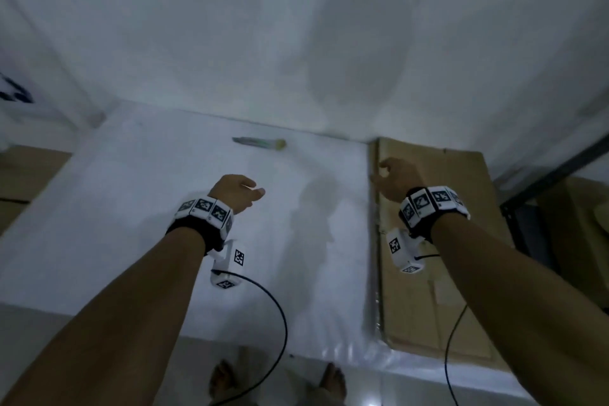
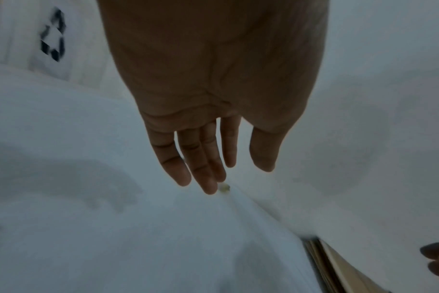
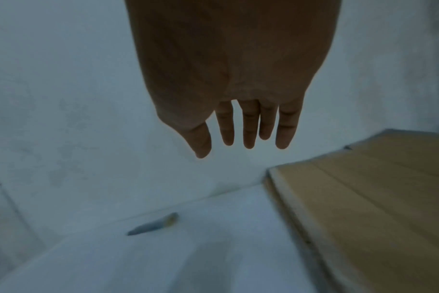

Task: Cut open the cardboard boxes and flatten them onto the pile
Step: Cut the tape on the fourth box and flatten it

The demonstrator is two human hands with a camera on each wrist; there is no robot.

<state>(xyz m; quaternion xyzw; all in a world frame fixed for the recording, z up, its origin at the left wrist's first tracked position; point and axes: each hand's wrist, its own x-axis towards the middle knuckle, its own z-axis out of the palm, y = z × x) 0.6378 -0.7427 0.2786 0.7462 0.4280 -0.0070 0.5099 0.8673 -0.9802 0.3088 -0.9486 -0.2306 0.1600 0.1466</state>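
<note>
A pile of flattened brown cardboard (image 1: 435,273) lies on the right part of the white table (image 1: 164,224). Its near corner shows in the right wrist view (image 3: 376,208) and its edge in the left wrist view (image 2: 338,267). A cutter with a green-yellow end (image 1: 260,143) lies near the wall, also seen as a blurred cutter (image 3: 153,224). My left hand (image 1: 242,191) hovers over the table's middle, fingers relaxed and empty (image 2: 208,158). My right hand (image 1: 393,180) hangs above the pile's left edge, fingers loose and empty (image 3: 248,128).
A white wall (image 1: 296,26) backs the table. Brown cardboard (image 1: 23,175) stands at the far left, beside a white surface with a recycling mark (image 2: 53,35). A dark metal frame (image 1: 543,188) stands at the right. Cables hang from both wrists, and bare feet (image 1: 276,379) show below.
</note>
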